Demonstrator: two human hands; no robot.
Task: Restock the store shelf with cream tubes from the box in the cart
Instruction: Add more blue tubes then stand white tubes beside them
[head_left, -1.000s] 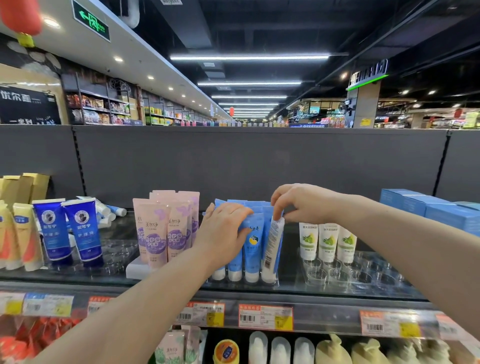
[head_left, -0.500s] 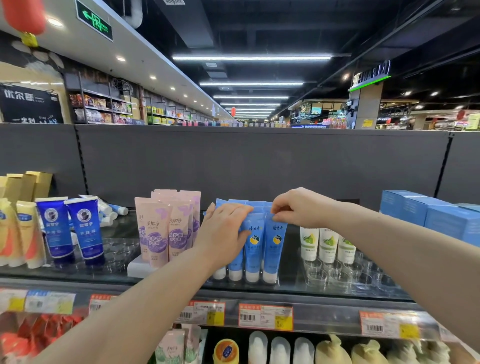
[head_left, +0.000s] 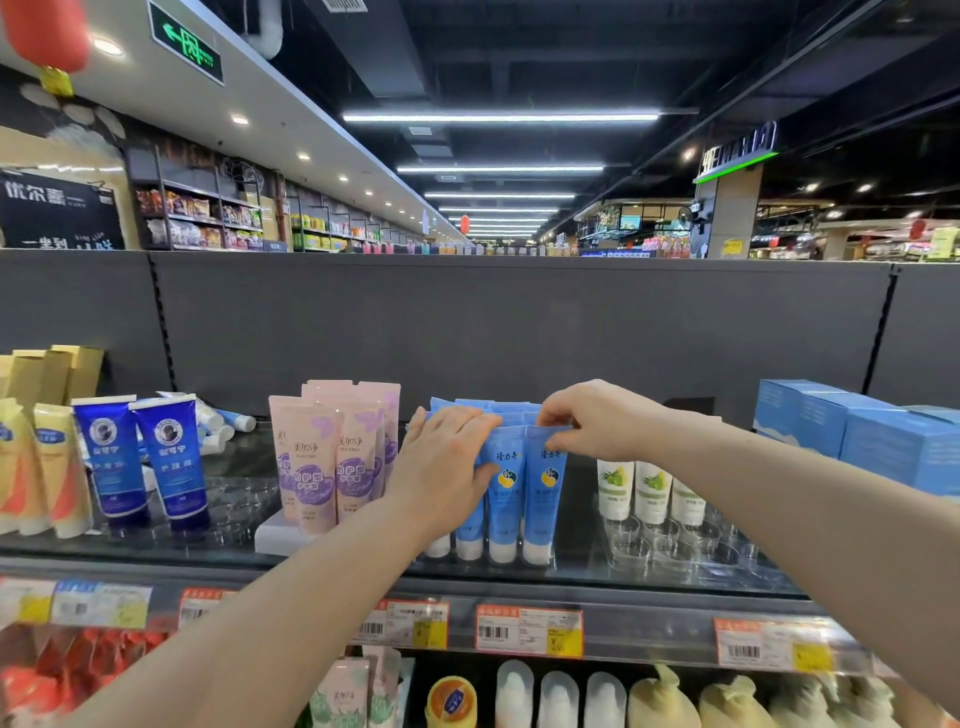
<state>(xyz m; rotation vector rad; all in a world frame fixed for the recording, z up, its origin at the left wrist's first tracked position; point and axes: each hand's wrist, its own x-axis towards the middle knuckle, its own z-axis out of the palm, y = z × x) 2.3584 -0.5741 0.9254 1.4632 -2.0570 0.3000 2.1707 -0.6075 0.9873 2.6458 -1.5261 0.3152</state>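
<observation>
Pinching the front cream tube (head_left: 543, 486) by its top, right hand (head_left: 597, 422); left hand (head_left: 441, 462) flat against neighbouring tubes (head_left: 506, 491).

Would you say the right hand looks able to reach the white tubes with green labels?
Probably yes: the right hand, pinching a light blue tube, is just beside the white tubes with green labels, with nothing between.

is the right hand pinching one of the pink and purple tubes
No, the right hand pinches the top edge of a light blue cream tube, right of the pink and purple tubes.
</observation>
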